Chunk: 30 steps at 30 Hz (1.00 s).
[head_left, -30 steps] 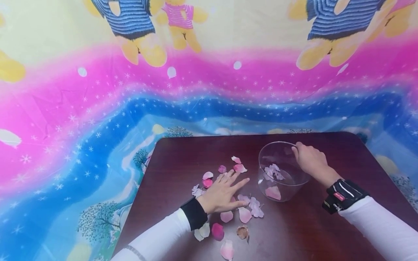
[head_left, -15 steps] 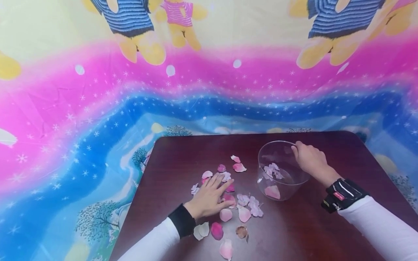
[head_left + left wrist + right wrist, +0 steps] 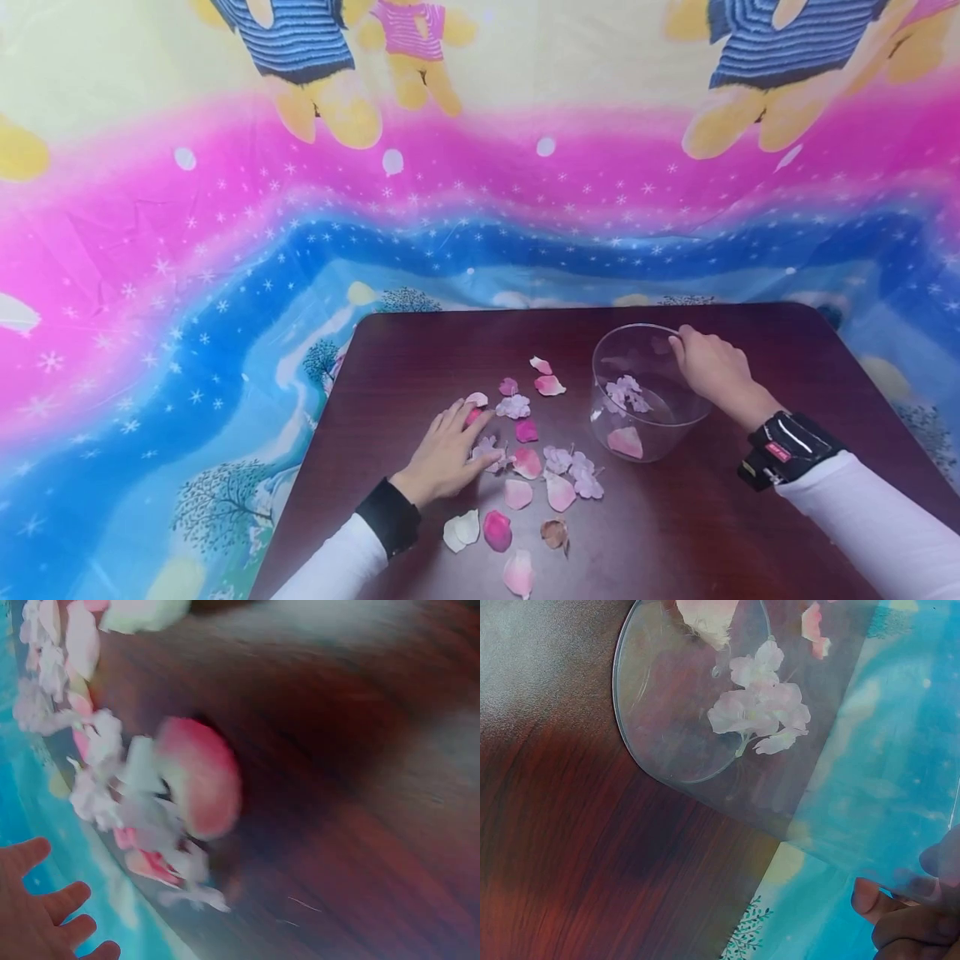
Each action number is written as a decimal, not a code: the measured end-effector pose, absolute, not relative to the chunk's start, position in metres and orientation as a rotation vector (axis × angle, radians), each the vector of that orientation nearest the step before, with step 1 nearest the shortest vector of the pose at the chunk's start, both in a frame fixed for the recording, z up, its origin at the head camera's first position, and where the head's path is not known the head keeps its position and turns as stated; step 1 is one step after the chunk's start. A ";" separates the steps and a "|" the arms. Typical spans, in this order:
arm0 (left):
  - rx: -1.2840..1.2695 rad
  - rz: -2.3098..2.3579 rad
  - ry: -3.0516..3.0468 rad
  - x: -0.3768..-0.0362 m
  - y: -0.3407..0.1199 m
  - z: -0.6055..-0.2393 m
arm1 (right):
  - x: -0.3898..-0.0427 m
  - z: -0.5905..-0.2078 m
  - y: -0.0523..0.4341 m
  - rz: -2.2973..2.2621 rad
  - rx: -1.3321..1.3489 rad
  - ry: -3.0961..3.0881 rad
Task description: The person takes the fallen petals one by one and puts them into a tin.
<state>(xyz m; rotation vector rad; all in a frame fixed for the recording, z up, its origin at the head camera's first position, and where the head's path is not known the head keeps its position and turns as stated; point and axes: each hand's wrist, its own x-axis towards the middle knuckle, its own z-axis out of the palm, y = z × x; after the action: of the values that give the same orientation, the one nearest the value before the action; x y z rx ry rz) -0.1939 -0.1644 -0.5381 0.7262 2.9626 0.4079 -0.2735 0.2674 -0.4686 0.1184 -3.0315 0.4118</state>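
In the head view, the left hand (image 3: 442, 458) reaches low among loose petals (image 3: 517, 494) and blossoms (image 3: 581, 475) on the table (image 3: 750, 533), fingers slightly spread and gripping nothing visible; whether they touch a petal I cannot tell. Well apart from it, the right hand (image 3: 712, 367) grips the rim of the clear bowl (image 3: 678, 437), which stands beside the scatter with a sprig (image 3: 627, 393) and a pink petal inside. The step in hand looks like gathering or spreading the petals while the bowl is steadied. The left wrist view, blurred, shows the fingers parted beside the petals. The right wrist view shows fingers and thumb curled at the rim; the next move seems to call for keeping that hold and a light left-hand touch.
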 end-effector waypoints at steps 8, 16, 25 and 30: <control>0.595 0.379 3.007 -0.192 -0.189 -0.552 | -0.274 -0.468 0.267 0.414 0.117 -3.031; 0.581 0.427 3.041 -0.192 -0.201 -0.563 | -0.274 -0.470 0.267 0.406 0.112 -3.035; 0.495 0.356 3.009 -0.195 -0.203 -0.569 | -0.274 -0.470 0.268 0.400 0.106 -3.047; 0.528 0.346 3.078 -0.199 -0.203 -0.572 | -0.274 -0.470 0.267 0.395 0.106 -3.043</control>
<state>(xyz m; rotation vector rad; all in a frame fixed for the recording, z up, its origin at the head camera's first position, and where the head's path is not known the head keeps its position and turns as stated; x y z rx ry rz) -0.1985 -0.2032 -0.5723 0.5278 3.0780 0.3465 -0.2742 0.2673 -0.4695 0.1064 -3.0426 0.3950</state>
